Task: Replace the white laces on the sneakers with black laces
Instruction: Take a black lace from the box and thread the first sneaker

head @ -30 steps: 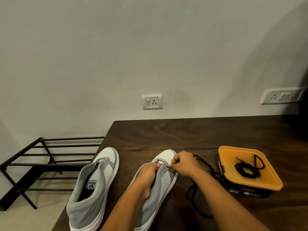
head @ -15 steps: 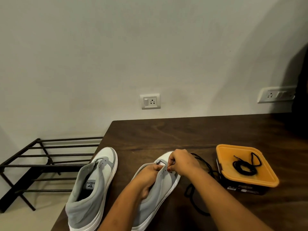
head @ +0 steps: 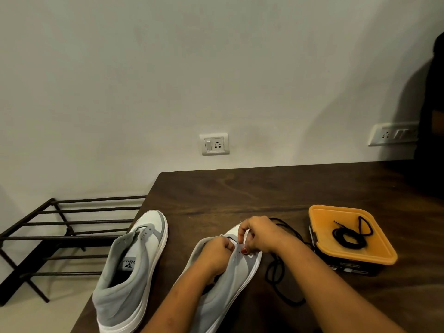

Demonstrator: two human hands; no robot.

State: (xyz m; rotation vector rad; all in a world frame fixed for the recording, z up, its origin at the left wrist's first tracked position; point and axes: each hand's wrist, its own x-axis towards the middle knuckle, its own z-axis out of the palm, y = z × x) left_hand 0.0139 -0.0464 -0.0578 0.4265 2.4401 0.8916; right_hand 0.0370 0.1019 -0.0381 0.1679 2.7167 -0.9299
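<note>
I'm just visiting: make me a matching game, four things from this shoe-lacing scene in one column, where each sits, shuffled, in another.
1. left grey-and-white sneaker
2. coiled black lace
3. black metal rack
4. loose black lace

A. on the floor, left of the dark wooden table
B. on the orange plastic lid
C. on the table, beside the right grey-and-white sneaker gripped by the left hand and right hand
D. at the table's left edge, untouched

Pairs: 1-D, 2-B, 3-A, 4-C.
</note>
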